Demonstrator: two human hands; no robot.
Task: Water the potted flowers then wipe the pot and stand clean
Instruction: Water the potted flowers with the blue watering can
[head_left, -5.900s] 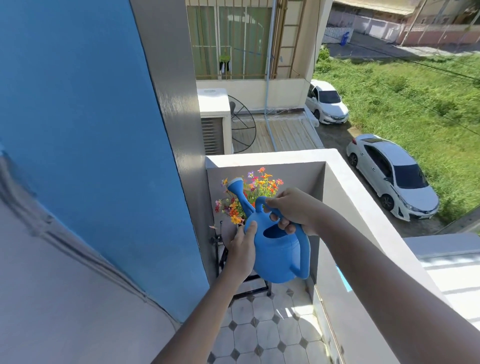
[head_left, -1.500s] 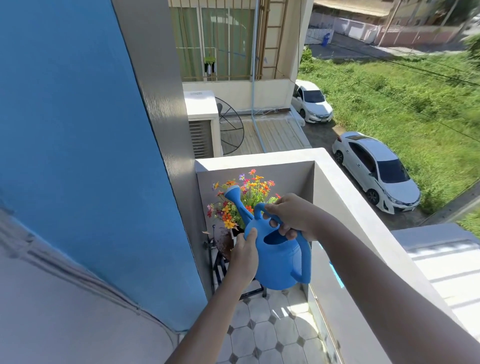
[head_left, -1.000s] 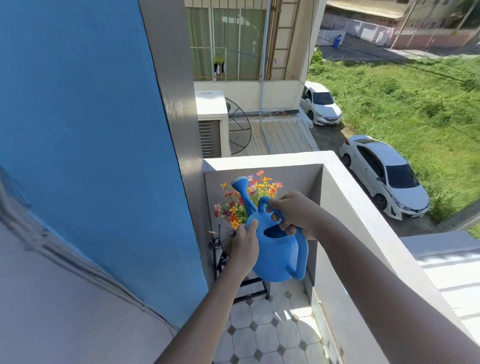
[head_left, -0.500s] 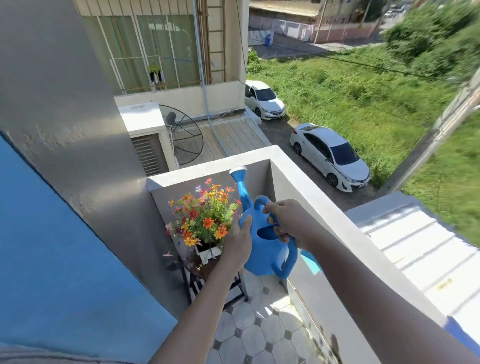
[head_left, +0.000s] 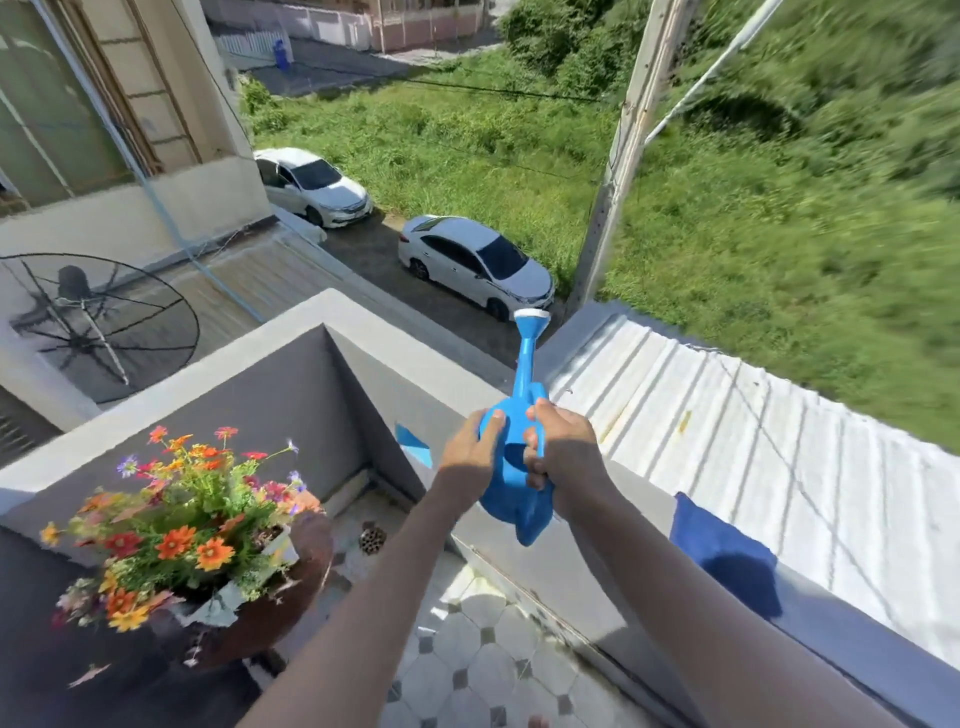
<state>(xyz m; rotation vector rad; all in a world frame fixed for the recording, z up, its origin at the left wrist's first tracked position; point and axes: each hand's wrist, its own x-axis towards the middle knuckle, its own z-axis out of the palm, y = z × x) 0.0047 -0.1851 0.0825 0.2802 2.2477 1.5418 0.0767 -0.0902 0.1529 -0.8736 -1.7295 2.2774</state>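
watering can (head_left: 511, 483) swung off potted flowers (head_left: 176, 519) toward balcony wall (head_left: 540, 571) | right hand (head_left: 558, 452) gripped handle, left hand (head_left: 470, 457) cupped body | pouring likely done; wiping next

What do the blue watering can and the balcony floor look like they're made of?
Watering can: likely plastic, with even matte blue colour and a rounded moulded shape. Floor: probably ceramic tile, pale octagons with small dark squares between, joints visible, faint sheen.
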